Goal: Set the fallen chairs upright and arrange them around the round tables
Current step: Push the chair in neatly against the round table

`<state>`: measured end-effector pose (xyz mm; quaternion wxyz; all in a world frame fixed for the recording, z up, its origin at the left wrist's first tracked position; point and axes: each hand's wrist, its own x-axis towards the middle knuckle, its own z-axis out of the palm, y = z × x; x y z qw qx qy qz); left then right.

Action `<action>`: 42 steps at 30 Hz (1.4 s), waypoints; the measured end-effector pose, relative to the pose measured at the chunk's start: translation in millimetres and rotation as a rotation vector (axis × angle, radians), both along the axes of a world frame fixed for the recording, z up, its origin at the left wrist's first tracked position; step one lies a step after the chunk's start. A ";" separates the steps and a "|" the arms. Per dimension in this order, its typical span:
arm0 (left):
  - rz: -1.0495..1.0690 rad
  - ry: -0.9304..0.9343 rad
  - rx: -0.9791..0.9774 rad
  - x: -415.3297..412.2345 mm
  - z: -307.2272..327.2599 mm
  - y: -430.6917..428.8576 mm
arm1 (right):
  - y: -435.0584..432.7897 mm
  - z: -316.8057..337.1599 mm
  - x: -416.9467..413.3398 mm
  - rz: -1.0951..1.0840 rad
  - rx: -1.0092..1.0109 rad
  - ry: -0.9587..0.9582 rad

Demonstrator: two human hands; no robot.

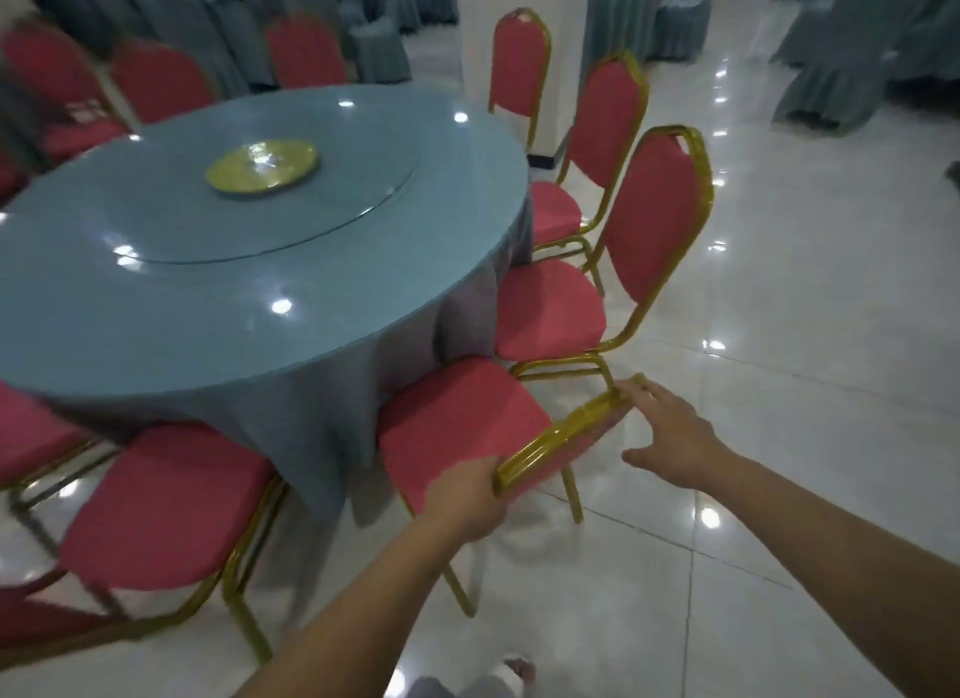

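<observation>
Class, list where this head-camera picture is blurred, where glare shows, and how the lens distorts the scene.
Head view: motion blur smears the left chairs; white glare spots dot the table and floor; the wide lens leans the right chairs outward; lighting is dim; the left hand and right hand at the near chair look fairly sharp.

Glossy white tile floor (779,333) carries round blue-clothed table (156,323), ringed by red gold-framed chairs (550,307); gold plate (261,167) sits on the table's glass turntable (322,219).

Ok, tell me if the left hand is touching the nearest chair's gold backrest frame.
Touching. Head view: the left hand curls around the gold backrest frame at its near end.
</observation>
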<state>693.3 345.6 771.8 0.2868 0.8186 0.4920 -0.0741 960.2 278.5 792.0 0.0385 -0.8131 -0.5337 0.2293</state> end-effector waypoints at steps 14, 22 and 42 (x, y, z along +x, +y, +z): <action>0.273 0.075 -0.001 -25.4 1.1 -109.8 | -12.1 -36.9 5.4 0.437 0.062 0.107; 0.526 0.032 0.065 -59.3 -10.5 -154.4 | -17.8 -34.3 -22.5 0.549 0.039 0.176; 0.471 0.093 0.045 -138.6 -6.5 -11.2 | 98.6 -26.1 -98.1 0.472 -0.054 0.224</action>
